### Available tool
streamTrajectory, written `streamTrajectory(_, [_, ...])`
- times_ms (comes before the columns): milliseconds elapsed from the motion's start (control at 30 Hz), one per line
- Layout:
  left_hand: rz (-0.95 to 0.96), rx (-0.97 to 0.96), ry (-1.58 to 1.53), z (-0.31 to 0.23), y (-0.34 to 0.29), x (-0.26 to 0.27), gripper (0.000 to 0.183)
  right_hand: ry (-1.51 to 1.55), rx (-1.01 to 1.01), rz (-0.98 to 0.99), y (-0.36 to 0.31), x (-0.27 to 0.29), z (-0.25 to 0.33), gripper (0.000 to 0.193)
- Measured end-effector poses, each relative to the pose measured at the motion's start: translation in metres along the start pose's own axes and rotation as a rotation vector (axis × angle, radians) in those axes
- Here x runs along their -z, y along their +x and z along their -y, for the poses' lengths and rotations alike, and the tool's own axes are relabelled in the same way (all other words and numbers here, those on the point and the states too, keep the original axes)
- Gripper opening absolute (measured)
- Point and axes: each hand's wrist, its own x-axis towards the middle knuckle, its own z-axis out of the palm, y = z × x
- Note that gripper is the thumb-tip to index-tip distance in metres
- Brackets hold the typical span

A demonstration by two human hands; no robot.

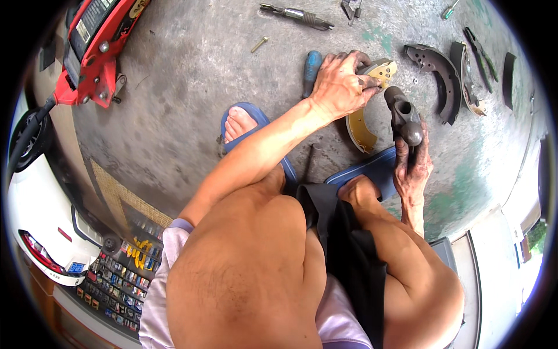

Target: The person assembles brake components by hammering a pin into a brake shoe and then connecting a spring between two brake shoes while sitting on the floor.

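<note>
I squat over a concrete floor [192, 104]. My left hand [340, 81] pinches the top end of a curved yellowish brake shoe [361, 129] that stands on edge in front of my feet. My right hand [411, 168] grips the handle of a dark hammer [403, 114], its head raised just right of the shoe and close to my left fingers. A screwdriver with a blue handle [311, 70] lies on the floor right behind my left hand.
Two more dark brake shoes [440, 72] and pliers [479, 49] lie at the far right. A ratchet tool [299, 15] and a bolt [259, 43] lie further off. A red floor jack [93, 46] stands at the upper left, a white car [40, 215] at the left.
</note>
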Motion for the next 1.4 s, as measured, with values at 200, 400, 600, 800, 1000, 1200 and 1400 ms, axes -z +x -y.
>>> streamTrajectory(200, [0.004,0.016,0.027,0.001,0.000,-0.001,0.018,-0.023,0.004,0.013,0.008,-0.012,0.009,0.061])
streamTrajectory(400, [0.014,0.018,-0.063,0.003,0.001,0.000,0.022,-0.053,0.056,-0.009,0.008,-0.016,0.014,0.064])
streamTrajectory(600, [0.048,0.036,-0.064,-0.001,0.003,0.005,0.022,-0.131,0.250,-0.104,0.002,-0.020,0.008,0.064])
streamTrajectory(800, [0.014,0.042,-0.096,0.002,0.001,0.000,0.019,-0.185,0.218,-0.105,0.007,-0.022,0.011,0.064])
streamTrajectory(1000, [0.001,0.023,-0.075,0.001,0.002,0.001,0.018,-0.228,0.261,-0.089,0.007,-0.022,0.010,0.067])
streamTrajectory(1200, [0.001,0.022,-0.017,0.002,0.000,-0.002,0.018,-0.226,0.263,-0.129,0.003,-0.016,0.004,0.065])
streamTrajectory(1400, [-0.005,0.004,-0.007,0.000,-0.001,0.001,0.018,-0.214,0.180,-0.084,0.013,-0.019,0.007,0.060])
